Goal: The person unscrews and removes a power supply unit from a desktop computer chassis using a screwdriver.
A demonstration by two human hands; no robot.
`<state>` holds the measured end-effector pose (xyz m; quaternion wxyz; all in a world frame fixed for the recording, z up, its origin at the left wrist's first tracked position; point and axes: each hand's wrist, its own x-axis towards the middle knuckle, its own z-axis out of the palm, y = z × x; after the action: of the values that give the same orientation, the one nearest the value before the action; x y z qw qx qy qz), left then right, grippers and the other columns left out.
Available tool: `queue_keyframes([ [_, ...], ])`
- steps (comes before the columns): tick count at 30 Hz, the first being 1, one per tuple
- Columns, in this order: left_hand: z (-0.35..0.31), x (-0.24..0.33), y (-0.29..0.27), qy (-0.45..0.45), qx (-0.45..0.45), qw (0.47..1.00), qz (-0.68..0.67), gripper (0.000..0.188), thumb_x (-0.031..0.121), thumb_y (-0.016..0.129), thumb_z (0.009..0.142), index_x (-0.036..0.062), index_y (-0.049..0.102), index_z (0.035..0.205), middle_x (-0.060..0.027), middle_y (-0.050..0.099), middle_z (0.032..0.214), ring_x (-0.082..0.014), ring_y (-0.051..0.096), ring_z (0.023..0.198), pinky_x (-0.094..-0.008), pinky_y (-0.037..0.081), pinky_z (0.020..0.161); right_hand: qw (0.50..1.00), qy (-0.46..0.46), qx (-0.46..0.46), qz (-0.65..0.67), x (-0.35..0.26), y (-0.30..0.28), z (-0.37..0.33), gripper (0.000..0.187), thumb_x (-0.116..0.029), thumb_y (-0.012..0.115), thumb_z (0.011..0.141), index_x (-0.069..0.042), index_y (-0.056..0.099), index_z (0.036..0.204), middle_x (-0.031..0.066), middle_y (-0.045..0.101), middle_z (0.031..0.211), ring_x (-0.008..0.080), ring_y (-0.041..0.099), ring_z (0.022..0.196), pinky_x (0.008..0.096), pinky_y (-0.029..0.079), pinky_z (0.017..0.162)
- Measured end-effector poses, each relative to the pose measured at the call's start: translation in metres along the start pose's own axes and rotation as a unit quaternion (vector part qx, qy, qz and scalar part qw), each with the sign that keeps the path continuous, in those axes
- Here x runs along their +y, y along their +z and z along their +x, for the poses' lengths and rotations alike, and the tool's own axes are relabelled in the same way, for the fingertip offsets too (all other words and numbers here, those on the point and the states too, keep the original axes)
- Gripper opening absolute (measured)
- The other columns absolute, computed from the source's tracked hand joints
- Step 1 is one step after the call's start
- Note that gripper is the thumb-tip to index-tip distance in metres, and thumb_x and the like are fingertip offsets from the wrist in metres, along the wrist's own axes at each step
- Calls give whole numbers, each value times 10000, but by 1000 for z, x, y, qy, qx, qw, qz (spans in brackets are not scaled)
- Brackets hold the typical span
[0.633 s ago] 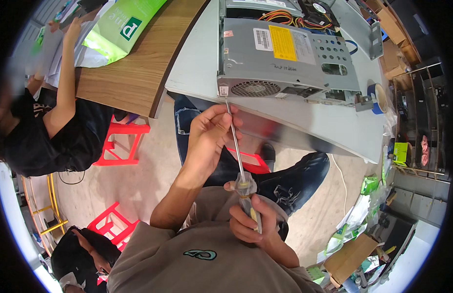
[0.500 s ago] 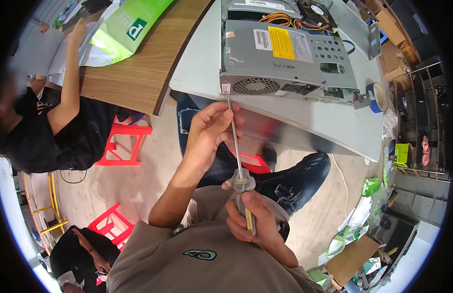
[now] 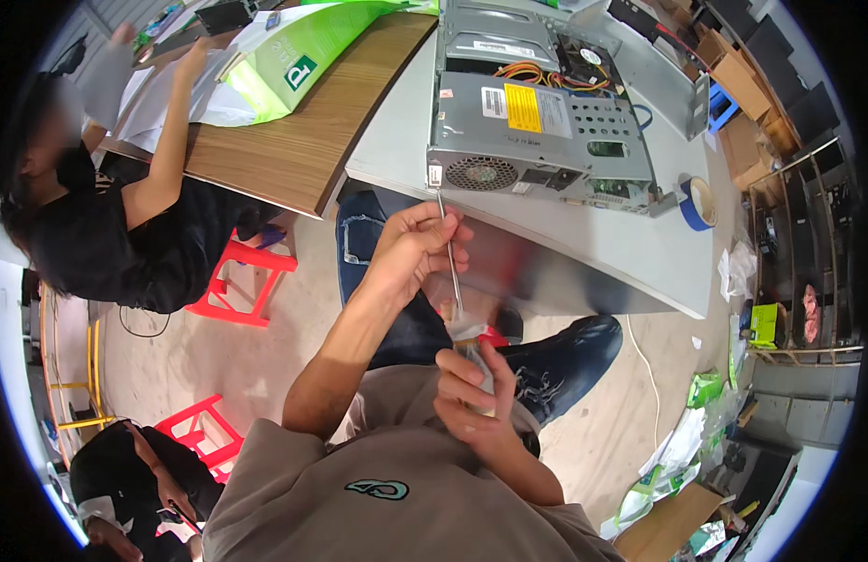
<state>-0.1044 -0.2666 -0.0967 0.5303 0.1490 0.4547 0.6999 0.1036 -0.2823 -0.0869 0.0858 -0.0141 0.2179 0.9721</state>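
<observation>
On the edge of the white table stands an opened desktop computer case with a grey metal power supply facing me. A long screwdriver reaches up from my lap, its tip at the lower left corner of the power supply's back, below the round fan grille. My left hand pinches the shaft near the tip between thumb and fingers. My right hand is closed round the clear handle, mostly covering it. Whether the tip sits in a screw is too small to tell.
Blue tape stands at the white table's right edge. Left, a co-worker in black sits at a wooden table with a green-and-white bag. Red stools stand on the floor; a metal rack is at the right.
My right hand's fingers have shifted and now wrap further over the screwdriver handle. The left hand still pinches the shaft and the tip stays at the same corner. The whole view has shifted slightly.
</observation>
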Motion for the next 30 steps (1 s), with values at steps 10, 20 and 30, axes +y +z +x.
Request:
queue_keyframes([
  [10, -8, 25, 2, 208, 146, 850, 462, 274, 186, 544, 1022, -26, 595, 1188, -158, 654, 1069, -211, 664, 895, -325, 547, 751, 997, 23, -67, 31, -5, -7, 2, 426, -293, 340, 1076, -199, 328, 1492, 40, 478, 793, 68, 455, 432, 204, 418, 324],
  [20, 116, 93, -1, 350, 139, 855, 357, 375, 229, 428, 1058, -12, 538, 1323, -172, 526, 1332, -278, 523, 1236, -391, 405, 1055, 998, 10, -54, 16, 1, 6, 2, 367, -336, 339, 1075, -109, 469, 1332, 4, 436, 723, 69, 440, 395, 218, 411, 347],
  [30, 156, 54, -6, 320, 79, 932, 150, 519, -82, 394, 893, 14, 531, 1384, -135, 544, 1332, -145, 566, 999, -282, 453, 901, 963, -59, 88, -246, 3, 38, 7, 505, -275, 390, 1073, -182, 253, 1550, 36, 439, 733, 95, 453, 444, 235, 384, 356],
])
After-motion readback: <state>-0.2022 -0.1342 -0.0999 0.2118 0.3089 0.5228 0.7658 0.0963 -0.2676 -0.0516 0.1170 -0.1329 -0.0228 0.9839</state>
